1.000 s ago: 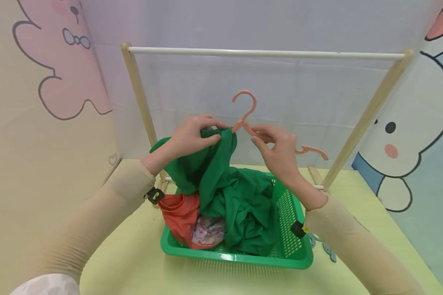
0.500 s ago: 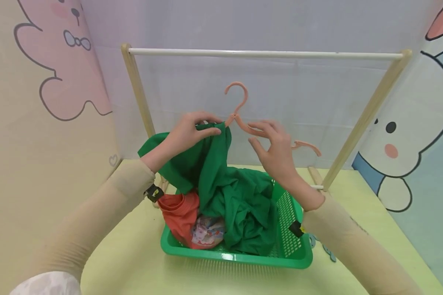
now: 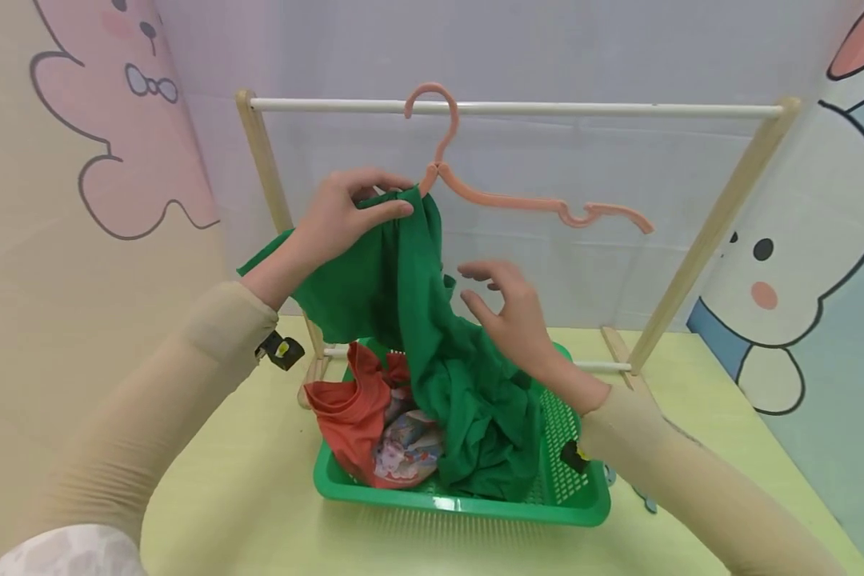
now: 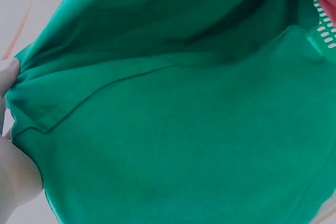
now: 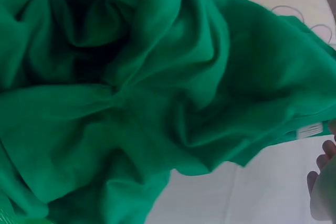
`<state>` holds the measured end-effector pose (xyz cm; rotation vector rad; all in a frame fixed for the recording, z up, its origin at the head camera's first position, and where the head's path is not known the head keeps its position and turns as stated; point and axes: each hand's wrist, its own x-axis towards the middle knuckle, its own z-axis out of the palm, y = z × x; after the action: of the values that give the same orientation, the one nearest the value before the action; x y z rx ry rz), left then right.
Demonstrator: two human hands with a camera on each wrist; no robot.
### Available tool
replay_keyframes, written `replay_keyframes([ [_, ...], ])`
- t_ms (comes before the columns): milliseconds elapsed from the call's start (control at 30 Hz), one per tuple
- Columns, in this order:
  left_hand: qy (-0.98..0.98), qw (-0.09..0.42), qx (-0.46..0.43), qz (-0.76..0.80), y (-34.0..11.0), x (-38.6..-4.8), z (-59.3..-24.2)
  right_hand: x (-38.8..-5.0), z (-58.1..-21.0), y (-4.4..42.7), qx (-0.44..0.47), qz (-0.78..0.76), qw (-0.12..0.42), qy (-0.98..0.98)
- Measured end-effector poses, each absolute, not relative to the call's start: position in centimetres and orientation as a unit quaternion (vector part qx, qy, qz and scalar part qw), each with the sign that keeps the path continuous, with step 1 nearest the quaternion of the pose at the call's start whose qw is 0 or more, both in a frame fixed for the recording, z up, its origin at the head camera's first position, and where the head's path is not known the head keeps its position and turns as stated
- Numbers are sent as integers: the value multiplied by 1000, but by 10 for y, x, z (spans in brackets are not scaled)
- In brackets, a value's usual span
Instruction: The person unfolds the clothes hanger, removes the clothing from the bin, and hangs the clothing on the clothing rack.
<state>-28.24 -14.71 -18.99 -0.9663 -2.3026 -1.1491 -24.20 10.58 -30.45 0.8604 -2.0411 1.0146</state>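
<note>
pinching the green garment, the left hand seems to grip the hanger through it – one arm is covered, the other bare. right hand: fingers parted, holding nothing, near the garment. risk: a slackened pinch could let the garment slide off, dragged by its lower folds lying in the basket; those folds might also catch the red garment. the pale yellow worktop carries basket and rack. behind – a pale backdrop; cartoon animals flank it.
</note>
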Motion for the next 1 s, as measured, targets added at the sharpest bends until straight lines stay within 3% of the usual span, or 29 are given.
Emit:
replay_keyframes([
  [633, -782, 207, -392, -437, -165, -270, -188, -311, -320, 123, 373, 398, 126, -829],
  [767, -774, 215, -383, -456, -174, -267, -190, -316, -324, 133, 370, 361, 126, -847],
  [1000, -784, 231, -357, -453, -197, -263, -199, -319, -326, 164, 374, 294, 179, -861],
])
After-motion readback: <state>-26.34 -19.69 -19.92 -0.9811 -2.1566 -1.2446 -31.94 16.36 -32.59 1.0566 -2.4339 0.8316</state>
